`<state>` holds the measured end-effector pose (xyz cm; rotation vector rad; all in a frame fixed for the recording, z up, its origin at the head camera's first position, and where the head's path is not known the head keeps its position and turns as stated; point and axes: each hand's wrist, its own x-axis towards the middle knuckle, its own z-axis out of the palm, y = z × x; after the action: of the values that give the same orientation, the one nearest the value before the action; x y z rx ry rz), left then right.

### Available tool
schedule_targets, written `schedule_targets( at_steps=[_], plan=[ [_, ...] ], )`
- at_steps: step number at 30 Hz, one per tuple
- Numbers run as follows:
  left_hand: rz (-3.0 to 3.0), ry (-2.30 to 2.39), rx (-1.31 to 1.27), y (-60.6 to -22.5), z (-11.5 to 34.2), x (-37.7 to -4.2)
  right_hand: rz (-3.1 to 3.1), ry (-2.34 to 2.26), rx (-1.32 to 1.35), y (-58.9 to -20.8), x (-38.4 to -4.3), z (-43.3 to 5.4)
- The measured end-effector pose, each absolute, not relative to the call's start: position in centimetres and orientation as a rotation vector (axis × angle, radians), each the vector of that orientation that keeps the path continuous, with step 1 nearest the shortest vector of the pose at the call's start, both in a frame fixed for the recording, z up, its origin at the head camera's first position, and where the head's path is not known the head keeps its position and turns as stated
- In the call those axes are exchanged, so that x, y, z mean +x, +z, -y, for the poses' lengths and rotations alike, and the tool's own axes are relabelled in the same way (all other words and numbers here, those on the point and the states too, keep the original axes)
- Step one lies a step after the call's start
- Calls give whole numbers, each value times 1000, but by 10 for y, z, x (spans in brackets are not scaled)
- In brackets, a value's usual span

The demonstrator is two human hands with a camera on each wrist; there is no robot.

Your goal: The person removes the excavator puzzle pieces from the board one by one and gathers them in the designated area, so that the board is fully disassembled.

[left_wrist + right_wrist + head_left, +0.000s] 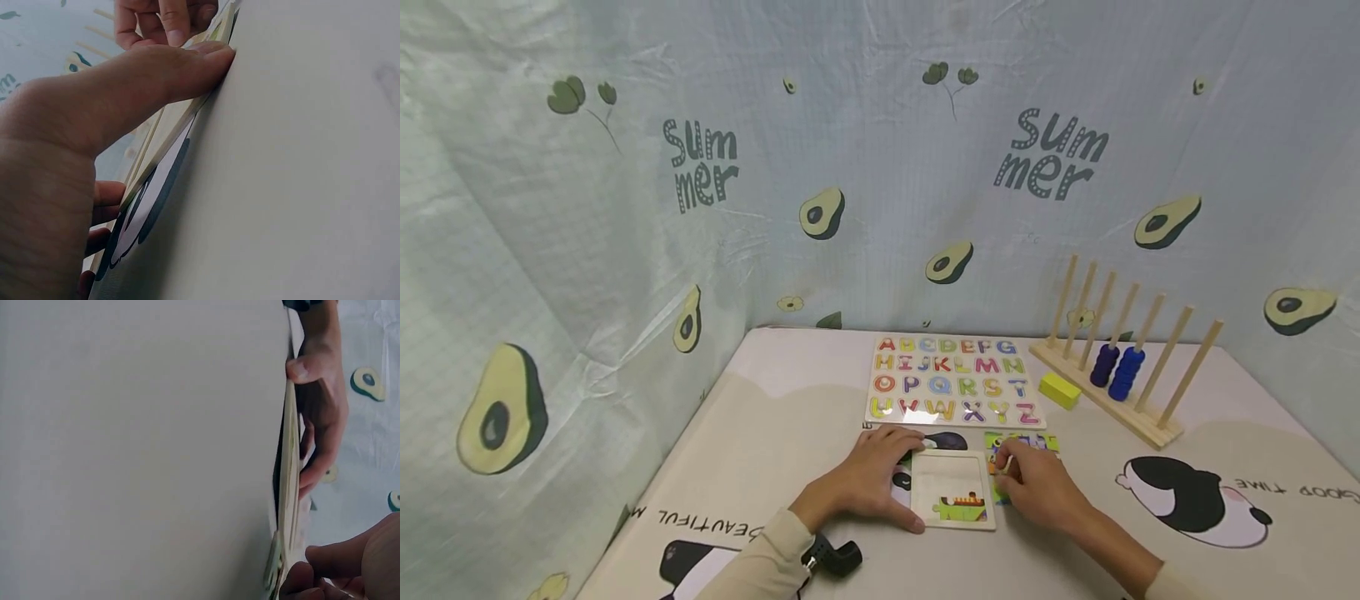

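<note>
A shallow wooden puzzle tray (947,472) lies on the table with a train-picture section in its lower right corner. My left hand (868,477) holds its left side, thumb at the near edge and fingers at the far corner. In the left wrist view the thumb (209,62) presses against the tray's edge. Just right of the tray, my right hand (1039,485) is over colourful puzzle pieces (992,440), its thumb and fingers bent close together. Whether a piece is between those fingertips is hidden.
Behind the tray lies an alphabet board (955,380). A yellow block (1060,390) sits beside a wooden peg rack (1108,392) with upright rods and blue beads. A black curved object (837,557) is by the left wrist. A patterned curtain (880,167) borders the table.
</note>
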<state>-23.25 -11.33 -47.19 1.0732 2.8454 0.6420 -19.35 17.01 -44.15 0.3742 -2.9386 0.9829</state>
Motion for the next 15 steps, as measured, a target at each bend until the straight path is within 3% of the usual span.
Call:
schedule_targets(
  at_steps=[15],
  plan=[
    [-2858, 645, 1085, -475, 114, -233, 3037, 974, 801, -436, -186, -140]
  ],
)
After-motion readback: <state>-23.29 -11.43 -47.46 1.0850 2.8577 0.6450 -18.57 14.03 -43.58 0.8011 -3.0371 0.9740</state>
